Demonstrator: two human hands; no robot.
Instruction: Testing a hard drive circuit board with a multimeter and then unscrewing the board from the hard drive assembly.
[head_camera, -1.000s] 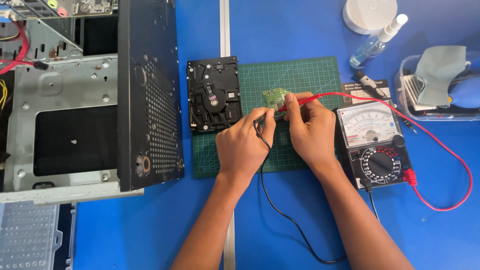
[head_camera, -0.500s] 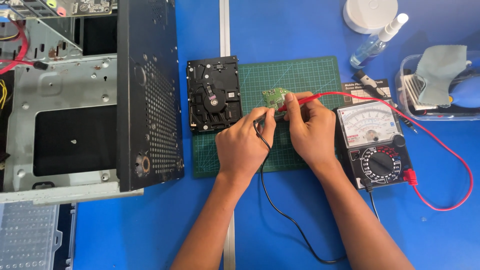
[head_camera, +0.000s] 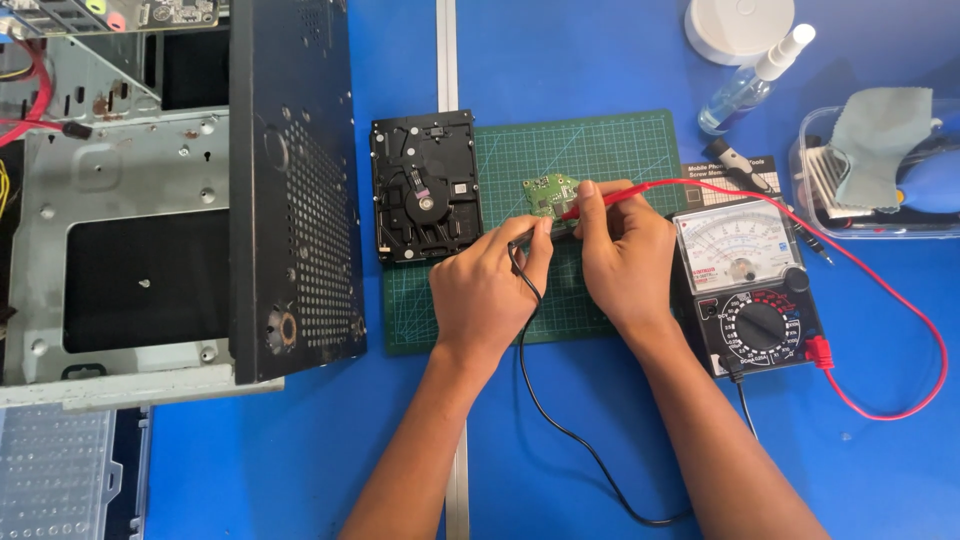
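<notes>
Your left hand (head_camera: 488, 290) pinches the black probe (head_camera: 520, 235) and your right hand (head_camera: 625, 255) pinches the red probe (head_camera: 600, 200), each closed on its probe like a pen. Both tips come down on the small green circuit board (head_camera: 549, 193), which lies on the green cutting mat (head_camera: 600, 160) just right of the black hard drive (head_camera: 425, 185). The two hands sit close together, nearly touching at the fingertips.

In the head view, the red lead (head_camera: 900, 330) loops out to the right and back to the analog multimeter (head_camera: 750, 285), which stands just right of your right wrist; the black lead (head_camera: 560, 420) trails toward you across the blue table (head_camera: 300, 440). The open computer case (head_camera: 180, 190) fills the left side. Far right are a spray bottle (head_camera: 750, 85) and a clear tray (head_camera: 870, 215) with a grey cloth.

You appear to be mid-measurement, probing points on the board. The next move likely calls for steady tips while you glance right to the meter's needle; whether it is deflected I cannot tell.

Against the earlier frames, nothing visible has shifted: hands, probes and board keep the same places.
</notes>
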